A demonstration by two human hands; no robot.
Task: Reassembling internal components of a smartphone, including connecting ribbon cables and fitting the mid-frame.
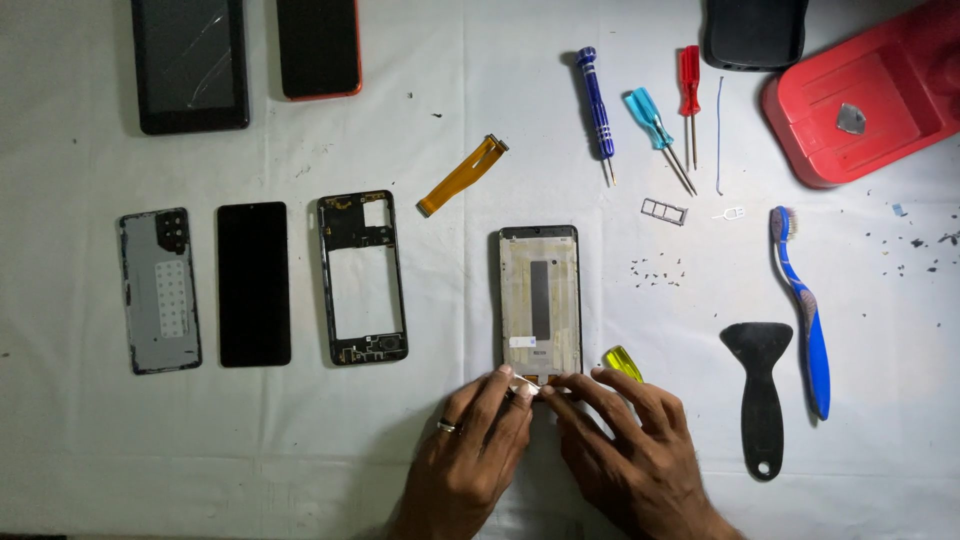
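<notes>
Pinching the pale, black-striped phone frame at its bottom edge: left hand, right hand.

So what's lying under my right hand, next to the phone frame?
A yellow tool handle pokes out beside the phone frame; the right hand covers the rest, so its tip cannot be seen.

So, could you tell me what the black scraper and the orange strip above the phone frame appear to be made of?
The black scraper looks like matte moulded plastic: one even, dull piece with a hanging hole. The orange strip looks like a thin flexible ribbon cable, probably polymer film, lying flat with small connector ends; its exact material cannot be told.
</notes>
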